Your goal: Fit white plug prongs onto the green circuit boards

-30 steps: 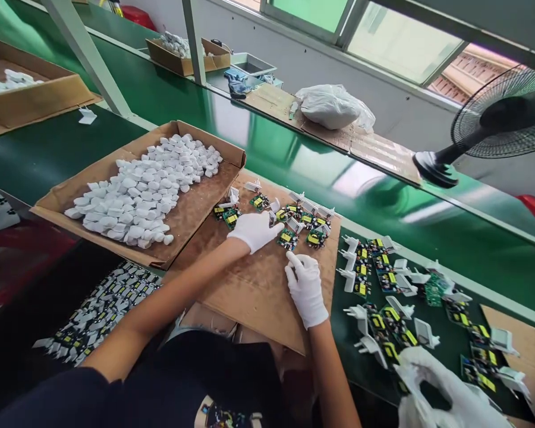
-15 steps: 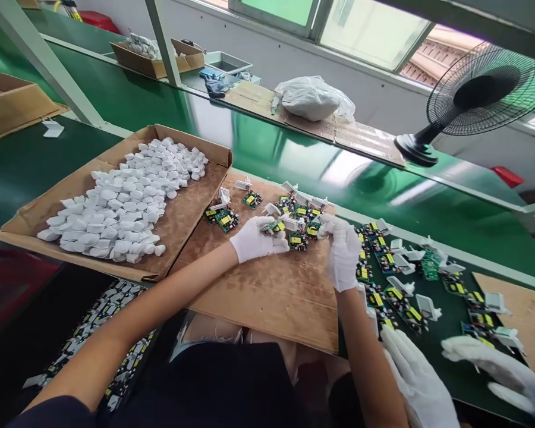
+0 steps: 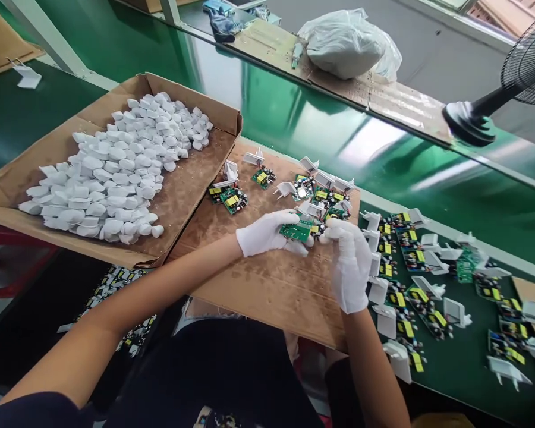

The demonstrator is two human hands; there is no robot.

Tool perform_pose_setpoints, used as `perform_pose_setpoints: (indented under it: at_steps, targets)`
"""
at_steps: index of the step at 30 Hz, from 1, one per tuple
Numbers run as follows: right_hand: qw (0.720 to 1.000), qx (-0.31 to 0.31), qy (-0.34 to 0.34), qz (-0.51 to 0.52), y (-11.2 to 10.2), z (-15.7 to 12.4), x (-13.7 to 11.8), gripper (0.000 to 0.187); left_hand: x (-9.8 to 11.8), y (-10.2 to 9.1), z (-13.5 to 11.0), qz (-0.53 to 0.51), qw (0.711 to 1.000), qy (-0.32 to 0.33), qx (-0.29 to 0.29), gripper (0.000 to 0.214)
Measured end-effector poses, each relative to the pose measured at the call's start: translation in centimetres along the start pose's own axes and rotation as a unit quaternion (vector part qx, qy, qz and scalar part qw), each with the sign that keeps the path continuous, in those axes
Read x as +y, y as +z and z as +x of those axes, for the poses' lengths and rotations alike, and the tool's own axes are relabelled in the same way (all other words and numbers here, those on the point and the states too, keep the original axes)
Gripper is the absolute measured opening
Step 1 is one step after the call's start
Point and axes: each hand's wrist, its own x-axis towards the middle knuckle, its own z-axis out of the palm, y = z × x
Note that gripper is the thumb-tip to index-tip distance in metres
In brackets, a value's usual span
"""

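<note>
An electronics assembly workshop. A long green conveyor belt (image 3: 294, 128) runs across the scene. Just before it sit a cardboard tray (image 3: 196, 196) heaped with white plastic charger shells (image 3: 116, 172), rows of small green circuit boards (image 3: 410, 285), and, beyond it, a standing fan (image 3: 512, 77).

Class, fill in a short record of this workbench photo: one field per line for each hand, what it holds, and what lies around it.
Left hand: left hand, white glove, holds a green circuit board
Right hand: right hand, white glove, fingertips at the board's right end
Under the hands: flat cardboard sheet
Left of the hands: cardboard tray heaped with white plastic shells
Right of the hands: more boards and white plug parts on the green belt
</note>
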Motion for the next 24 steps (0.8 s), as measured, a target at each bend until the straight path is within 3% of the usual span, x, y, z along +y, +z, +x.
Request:
perform_pose_setpoints:
  at_steps: [4,9,13,16,21,24]
  targets:
    - [0.993,-0.050,-0.062,-0.087,0.3,-0.5,-0.1,0.020,-1.4,0.4,0.3,0.127,0.989,0.050,0.048,0.028]
    - [0.958,-0.059,-0.177,-0.218,0.8,-0.3,-0.2,0.029,-2.0,0.6,0.3,0.204,0.970,0.090,0.099,0.046]
    - [0.942,-0.050,-0.217,-0.251,1.5,-0.3,0.9,0.020,-2.1,0.0,0.1,0.336,0.917,0.179,0.119,0.041]
    - [0.927,-0.022,-0.229,-0.296,2.0,-0.3,1.8,0.017,-2.1,0.0,0.2,0.409,0.887,0.171,0.130,0.044]
    - [0.950,-0.039,-0.207,-0.229,2.1,0.2,2.1,0.040,-2.1,0.9,0.3,0.394,0.891,0.181,0.135,0.047]
    - [0.964,-0.084,-0.190,-0.168,1.7,0.5,2.0,0.060,-1.8,1.3,0.3,0.342,0.907,0.193,0.151,0.045]
